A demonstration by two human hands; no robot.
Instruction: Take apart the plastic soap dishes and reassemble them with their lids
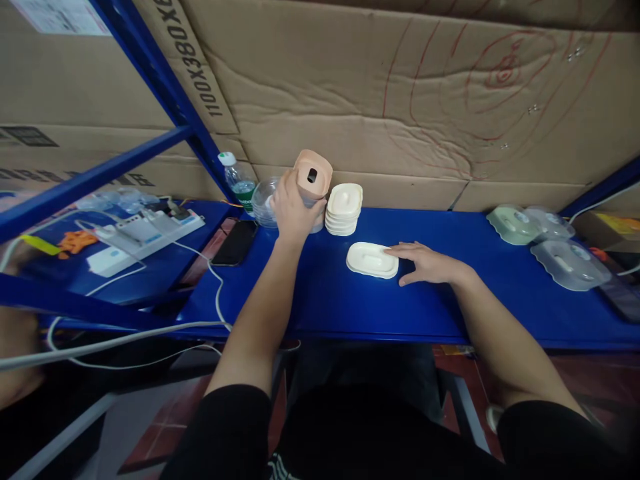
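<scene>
My left hand [293, 210] is closed round a peach-coloured, rounded-rectangular piece [320, 167] with a dark oblong spot on its top. Greyish translucent material shows under it, partly hidden by the hand. Just right of it stands a stack of cream rounded trays or lids [345, 213]. A single cream oblong tray or lid [373, 260] lies nearer me on the blue table. My right hand [425, 263] rests at its right end, fingers stretched out and thumb apart, with the fingertips touching the rim.
A water bottle [239, 183], clear round containers [264, 203] and a black phone [235, 242] are at the left. Beyond the blue frame lies a power strip [145, 240] with trailing cables. Several translucent lids [570, 263] sit at the right. Cardboard [350, 87] backs the table [330, 300].
</scene>
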